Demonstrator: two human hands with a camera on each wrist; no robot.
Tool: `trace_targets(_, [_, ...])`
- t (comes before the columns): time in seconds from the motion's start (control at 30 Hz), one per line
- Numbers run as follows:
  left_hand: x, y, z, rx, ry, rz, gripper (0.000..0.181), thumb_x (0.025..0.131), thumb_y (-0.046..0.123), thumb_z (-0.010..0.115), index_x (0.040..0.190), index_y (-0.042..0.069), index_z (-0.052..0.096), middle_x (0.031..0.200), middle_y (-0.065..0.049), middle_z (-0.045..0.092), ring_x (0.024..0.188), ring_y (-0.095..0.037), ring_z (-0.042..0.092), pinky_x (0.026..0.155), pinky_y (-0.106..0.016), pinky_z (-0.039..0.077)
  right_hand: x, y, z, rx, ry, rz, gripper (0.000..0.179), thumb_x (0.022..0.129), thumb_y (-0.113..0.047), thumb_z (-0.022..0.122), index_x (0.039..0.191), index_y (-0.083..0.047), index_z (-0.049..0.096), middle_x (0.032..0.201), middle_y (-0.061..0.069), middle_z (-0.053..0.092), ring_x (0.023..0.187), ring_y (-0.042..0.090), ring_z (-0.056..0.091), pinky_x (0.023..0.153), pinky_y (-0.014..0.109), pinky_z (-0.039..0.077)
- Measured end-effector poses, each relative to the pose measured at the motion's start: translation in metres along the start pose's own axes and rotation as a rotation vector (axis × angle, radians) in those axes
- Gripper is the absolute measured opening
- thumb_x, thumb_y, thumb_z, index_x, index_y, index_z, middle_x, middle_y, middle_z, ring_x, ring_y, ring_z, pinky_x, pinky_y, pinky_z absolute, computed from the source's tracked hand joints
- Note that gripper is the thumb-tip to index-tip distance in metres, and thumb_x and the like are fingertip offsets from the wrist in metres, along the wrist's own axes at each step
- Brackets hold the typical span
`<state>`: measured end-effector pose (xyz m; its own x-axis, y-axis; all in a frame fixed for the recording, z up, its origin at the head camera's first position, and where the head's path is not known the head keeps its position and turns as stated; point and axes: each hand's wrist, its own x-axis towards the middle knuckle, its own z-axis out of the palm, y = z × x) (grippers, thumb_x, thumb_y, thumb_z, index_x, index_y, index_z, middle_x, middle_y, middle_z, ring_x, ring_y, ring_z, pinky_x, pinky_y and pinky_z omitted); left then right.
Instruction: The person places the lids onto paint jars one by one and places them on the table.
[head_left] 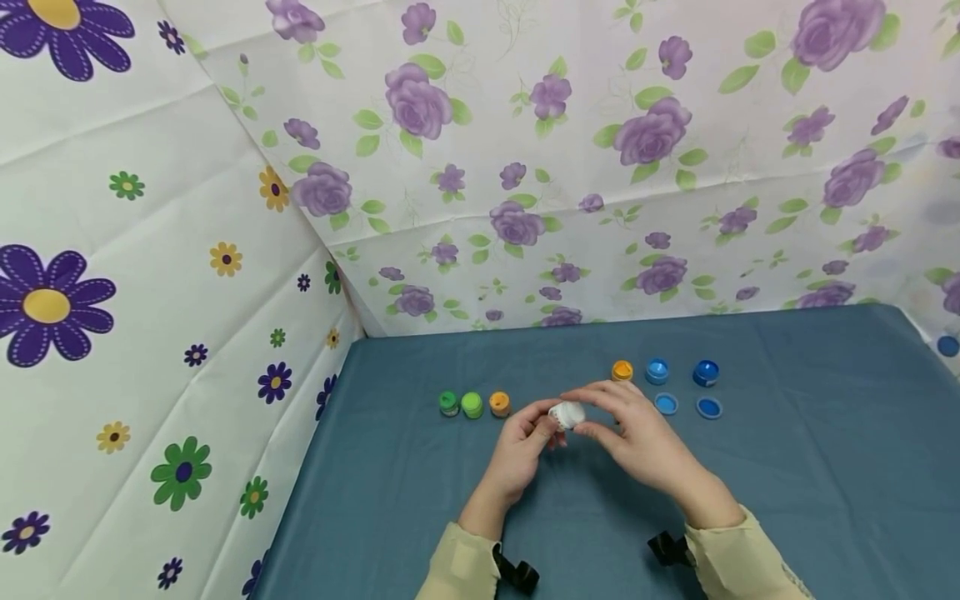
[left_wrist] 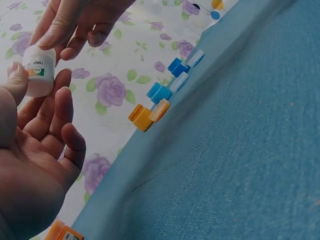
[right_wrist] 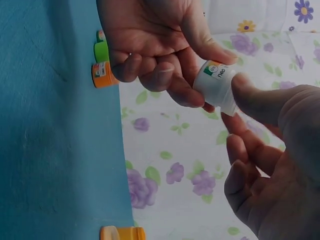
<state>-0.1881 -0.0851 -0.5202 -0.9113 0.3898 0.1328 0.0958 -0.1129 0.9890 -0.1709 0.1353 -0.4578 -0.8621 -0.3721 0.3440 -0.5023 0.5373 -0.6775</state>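
Note:
A small white paint jar (head_left: 566, 415) with a printed label is held up above the table between both hands. My left hand (head_left: 516, 450) grips its body between thumb and fingers, seen closely in the left wrist view. At the other end, my right hand (head_left: 648, 437) pinches the rim of the white lid (right_wrist: 228, 95) between thumb and fingertips. In the right wrist view, the jar tilts, and the lid sits on its mouth. Nearest behind the right hand stands an uncapped yellow-orange jar (head_left: 622, 371); its lid (left_wrist: 160, 110) shows in the left wrist view.
Left of the hands stand capped jars in dark green (head_left: 448, 405), light green (head_left: 472, 406) and orange (head_left: 499, 405). At right, a light blue jar (head_left: 657, 372) and a dark blue jar (head_left: 706, 373) stand uncapped, their lids (head_left: 708, 407) in front. Flowered cloth hangs behind the blue-covered table (head_left: 787, 483).

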Motion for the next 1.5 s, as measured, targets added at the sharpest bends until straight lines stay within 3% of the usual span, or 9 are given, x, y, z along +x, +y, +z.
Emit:
trace_targets(0.2, [0.001,0.000,0.002,0.013,-0.024,0.004,0.036,0.113,0.021,0.058,0.139,-0.004,0.064,0.110,-0.019,0.069,0.087,-0.012,0.065,0.082,-0.039,0.054,0.002,-0.004,0.002,-0.210,0.012,0.093,0.026,0.101,-0.048,0.074,0.110,-0.023,0.074,0.099,-0.009,0.067,0.098,0.017,0.059,0.077,0.039,0.052])
trace_targets(0.3, [0.000,0.001,0.003,0.029,-0.045,0.007,0.036,0.113,0.021,0.058,0.139,-0.002,0.064,0.114,-0.030,0.067,0.089,-0.012,0.065,0.083,-0.045,0.054,0.003,-0.009,0.004,-0.286,0.003,0.145,0.042,0.105,-0.060,0.061,0.085,-0.024,0.066,0.076,-0.009,0.056,0.081,0.016,0.052,0.067,0.036,0.043])
trace_targets(0.43, [-0.001,0.004,0.004,0.034,-0.070,0.003,0.038,0.113,0.023,0.058,0.142,-0.001,0.063,0.114,-0.030,0.066,0.090,-0.012,0.066,0.084,-0.046,0.054,0.005,-0.015,0.004,-0.302,-0.028,0.225,0.064,0.111,-0.064,0.042,0.066,-0.021,0.059,0.057,-0.005,0.044,0.060,0.015,0.045,0.059,0.034,0.038])
trace_targets(0.57, [-0.001,0.004,0.006,0.029,-0.055,-0.003,0.038,0.113,0.022,0.058,0.141,-0.003,0.063,0.113,-0.034,0.064,0.088,-0.012,0.065,0.082,-0.040,0.053,0.003,-0.016,0.003,-0.253,-0.033,0.325,0.077,0.112,-0.067,0.032,0.084,-0.014,0.080,0.058,-0.003,0.053,0.051,0.015,0.048,0.050,0.033,0.038])
trace_targets(0.63, [-0.001,0.003,0.006,0.028,-0.038,-0.009,0.037,0.113,0.021,0.058,0.140,-0.003,0.063,0.113,-0.037,0.062,0.087,-0.011,0.065,0.081,-0.038,0.053,0.001,-0.014,0.002,-0.230,0.007,0.311,0.072,0.113,-0.063,0.035,0.096,-0.012,0.081,0.068,-0.001,0.061,0.057,0.015,0.054,0.052,0.034,0.043])
trace_targets(0.8, [0.001,0.002,0.004,0.014,-0.021,-0.003,0.037,0.116,0.022,0.052,0.140,-0.004,0.063,0.113,-0.027,0.070,0.085,-0.012,0.065,0.080,-0.037,0.052,-0.002,-0.007,-0.005,-0.110,0.056,0.088,0.024,0.114,-0.029,0.058,0.130,-0.018,0.072,0.124,0.003,0.069,0.106,0.023,0.067,0.079,0.044,0.056])
trace_targets(0.93, [0.001,0.004,0.002,0.009,-0.028,0.009,0.039,0.117,0.024,0.048,0.140,-0.004,0.062,0.109,-0.009,0.073,0.085,-0.012,0.065,0.080,-0.036,0.052,-0.001,-0.003,-0.010,-0.048,-0.034,-0.060,0.052,0.103,-0.009,0.074,0.151,-0.024,0.061,0.149,0.003,0.057,0.135,0.031,0.055,0.096,0.053,0.056])
trace_targets(1.27, [-0.001,0.004,0.002,0.008,-0.030,0.008,0.041,0.116,0.025,0.050,0.142,-0.006,0.061,0.101,0.004,0.068,0.085,-0.012,0.064,0.080,-0.037,0.052,-0.001,0.000,-0.005,-0.151,-0.014,-0.109,0.040,0.098,-0.014,0.081,0.136,-0.020,0.071,0.134,-0.001,0.067,0.125,0.026,0.061,0.099,0.049,0.056])
trace_targets(1.5, [-0.001,0.004,0.002,-0.008,-0.021,0.035,0.039,0.112,0.021,0.057,0.138,-0.007,0.063,0.105,-0.023,0.067,0.086,-0.010,0.065,0.080,-0.030,0.054,0.000,-0.003,0.001,-0.191,0.028,-0.011,0.022,0.100,-0.039,0.079,0.113,-0.023,0.072,0.103,-0.010,0.066,0.101,0.015,0.059,0.083,0.042,0.053])
